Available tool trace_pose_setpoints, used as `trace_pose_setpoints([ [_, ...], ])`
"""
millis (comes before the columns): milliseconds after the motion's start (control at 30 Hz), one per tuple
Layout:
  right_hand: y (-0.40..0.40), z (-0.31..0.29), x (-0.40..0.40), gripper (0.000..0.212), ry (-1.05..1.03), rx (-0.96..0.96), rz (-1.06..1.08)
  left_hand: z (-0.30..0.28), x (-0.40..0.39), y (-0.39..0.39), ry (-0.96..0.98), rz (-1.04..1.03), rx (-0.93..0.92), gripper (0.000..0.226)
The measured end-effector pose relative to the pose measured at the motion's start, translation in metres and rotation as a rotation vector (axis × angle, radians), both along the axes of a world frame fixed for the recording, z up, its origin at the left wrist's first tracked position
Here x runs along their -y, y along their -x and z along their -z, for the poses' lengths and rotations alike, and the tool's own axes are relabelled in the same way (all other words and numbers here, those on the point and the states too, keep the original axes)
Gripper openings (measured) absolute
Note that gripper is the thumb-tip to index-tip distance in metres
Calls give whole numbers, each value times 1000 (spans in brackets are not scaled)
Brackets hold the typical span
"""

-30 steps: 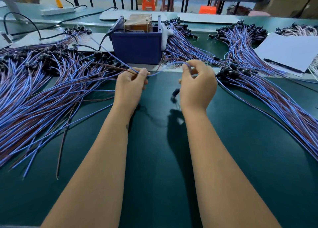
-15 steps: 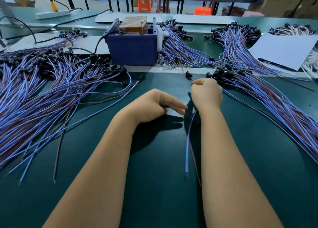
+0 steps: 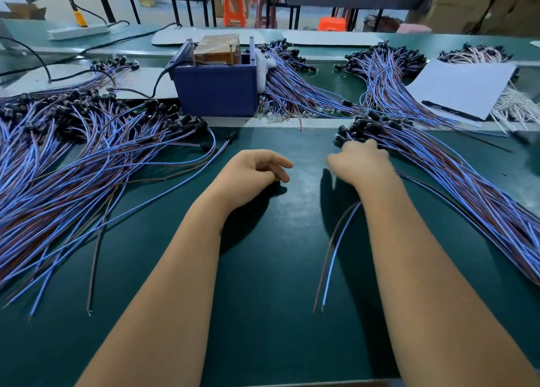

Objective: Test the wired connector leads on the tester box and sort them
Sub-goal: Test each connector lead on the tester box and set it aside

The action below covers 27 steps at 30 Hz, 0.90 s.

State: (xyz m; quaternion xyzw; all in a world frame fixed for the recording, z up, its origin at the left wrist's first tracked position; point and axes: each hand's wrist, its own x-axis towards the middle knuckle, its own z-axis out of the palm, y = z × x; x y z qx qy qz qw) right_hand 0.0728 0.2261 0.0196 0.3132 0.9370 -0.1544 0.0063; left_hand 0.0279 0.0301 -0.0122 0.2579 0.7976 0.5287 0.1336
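Note:
The blue tester box point(image 3: 216, 92), with a brown block on top, stands at the back centre of the green table point(image 3: 263, 270). A large pile of blue-and-brown wired leads point(image 3: 73, 167) fans out on the left, and a second pile point(image 3: 467, 188) lies on the right. My right hand point(image 3: 362, 161) is curled at the black connector ends of the right pile and holds one lead point(image 3: 330, 258), whose two wires trail back under my wrist. My left hand point(image 3: 257, 170) rests on the table with loosely curled fingers and holds nothing.
More lead bundles point(image 3: 295, 86) point(image 3: 388, 74) lie behind and to the right of the box. A white sheet with a pen point(image 3: 458, 86) sits at the back right. A black cable point(image 3: 155, 86) runs into the box, and a power strip point(image 3: 77, 31) lies far left.
Both hands came back from the tester box. My left hand let go and settled on the table. My right hand carried the lead down and then right to the right pile.

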Motion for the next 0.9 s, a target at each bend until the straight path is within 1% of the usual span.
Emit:
trace_pose_setpoints([
  [100, -5, -10, -22, 49, 36, 71, 106, 0, -3, -2, -31, -54, -16, 51],
  [167, -6, -13, -27, 49, 65, 74, 162, 0, -5, -4, -51, -152, -69, 48],
  [200, -4, -13, -26, 48, 70, 70, 187, 0, -6, -5, -31, -220, -125, 44],
  [300, 6, -8, -10, 48, 56, 23, 265, 1, -1, -2, 130, -474, -348, 30],
  [367, 12, -1, 8, 49, -23, -53, 293, 2, 7, 3, 273, -624, -407, 32],
  [433, 18, 7, 29, 48, -98, -170, 247, 3, 13, 8, 410, -686, -337, 41],
  [500, 26, 13, 54, 47, -78, -254, 115, 3, 14, 10, 496, -684, -276, 47],
  [567, 33, 20, 78, 44, -12, -293, -61, 2, 14, 10, 519, -672, -289, 46],
  [633, 36, 27, 96, 41, -19, -294, -189, 2, 15, 9, 510, -662, -308, 44],
  [733, 36, 34, 99, 37, -76, -285, -240, 1, 18, 9, 491, -653, -299, 39],
  [900, 31, 35, 93, 40, 2, -331, -277, -1, 18, 12, 496, -646, -277, 37],
])
